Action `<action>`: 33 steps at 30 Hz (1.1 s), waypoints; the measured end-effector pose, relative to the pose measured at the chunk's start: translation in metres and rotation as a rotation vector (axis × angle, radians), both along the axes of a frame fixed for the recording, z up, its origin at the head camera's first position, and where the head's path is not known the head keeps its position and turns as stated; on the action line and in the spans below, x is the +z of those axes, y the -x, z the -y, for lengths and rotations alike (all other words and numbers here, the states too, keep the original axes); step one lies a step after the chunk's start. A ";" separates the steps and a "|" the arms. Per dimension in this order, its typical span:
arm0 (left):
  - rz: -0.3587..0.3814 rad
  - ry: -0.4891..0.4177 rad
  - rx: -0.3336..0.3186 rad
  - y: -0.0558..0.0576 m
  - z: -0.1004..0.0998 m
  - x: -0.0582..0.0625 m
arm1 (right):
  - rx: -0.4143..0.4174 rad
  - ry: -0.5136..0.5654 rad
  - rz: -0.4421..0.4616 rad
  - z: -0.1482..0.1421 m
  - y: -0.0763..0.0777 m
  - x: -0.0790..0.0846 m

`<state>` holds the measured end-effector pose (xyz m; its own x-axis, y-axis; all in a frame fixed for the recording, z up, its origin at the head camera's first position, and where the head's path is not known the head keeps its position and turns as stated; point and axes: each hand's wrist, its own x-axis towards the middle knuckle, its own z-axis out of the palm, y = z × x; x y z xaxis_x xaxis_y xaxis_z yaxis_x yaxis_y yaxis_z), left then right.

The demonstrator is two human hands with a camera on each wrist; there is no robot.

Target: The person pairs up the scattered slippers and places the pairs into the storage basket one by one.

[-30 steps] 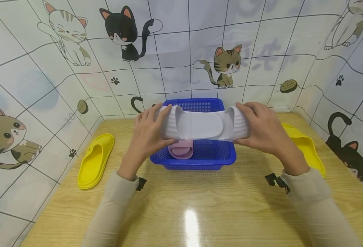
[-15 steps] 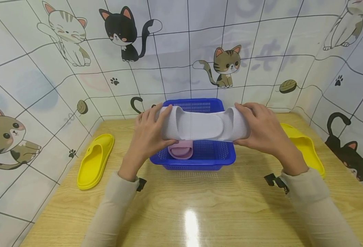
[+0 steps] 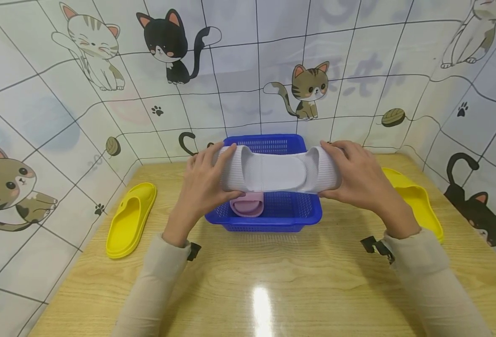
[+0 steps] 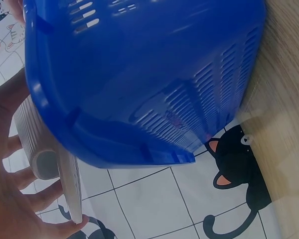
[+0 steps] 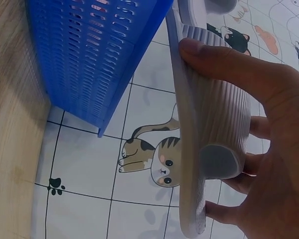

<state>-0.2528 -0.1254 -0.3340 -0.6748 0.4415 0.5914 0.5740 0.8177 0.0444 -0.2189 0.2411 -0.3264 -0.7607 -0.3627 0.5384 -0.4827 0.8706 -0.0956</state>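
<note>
A pair of white slippers (image 3: 279, 171) is held level above a blue basket (image 3: 292, 215), one heel lying over the other sole. My left hand (image 3: 203, 180) grips the left slipper by its ribbed strap, thumb on the near side. The right slipper's strap (image 5: 214, 104) is gripped by my right hand (image 3: 357, 175). A pink slipper (image 3: 248, 205) lies inside the basket at the left; its far part is hidden behind the white pair. In the left wrist view, the white slipper (image 4: 42, 144) shows beside the basket's rim.
One yellow slipper (image 3: 131, 220) lies on the wooden table (image 3: 248, 271) to the left. Another yellow slipper (image 3: 414, 201) is at the right, partly covered by my right forearm. Behind the basket rises a wall (image 3: 239, 93) with a cat pattern.
</note>
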 end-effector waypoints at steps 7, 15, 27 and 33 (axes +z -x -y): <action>-0.021 0.021 -0.003 -0.001 -0.003 -0.001 | 0.015 0.000 -0.013 0.002 0.001 -0.002; -0.028 0.027 -0.003 -0.004 -0.005 0.001 | 0.014 0.003 -0.013 0.004 0.001 -0.001; -0.054 0.052 -0.009 -0.005 -0.009 -0.001 | 0.031 0.003 -0.021 0.008 0.000 -0.002; -0.049 0.053 -0.011 -0.007 -0.010 -0.002 | 0.020 -0.004 -0.010 0.009 0.000 -0.003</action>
<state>-0.2460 -0.1159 -0.3355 -0.6408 0.4805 0.5988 0.5834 0.8118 -0.0270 -0.2190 0.2322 -0.3290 -0.7479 -0.3794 0.5447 -0.5006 0.8613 -0.0875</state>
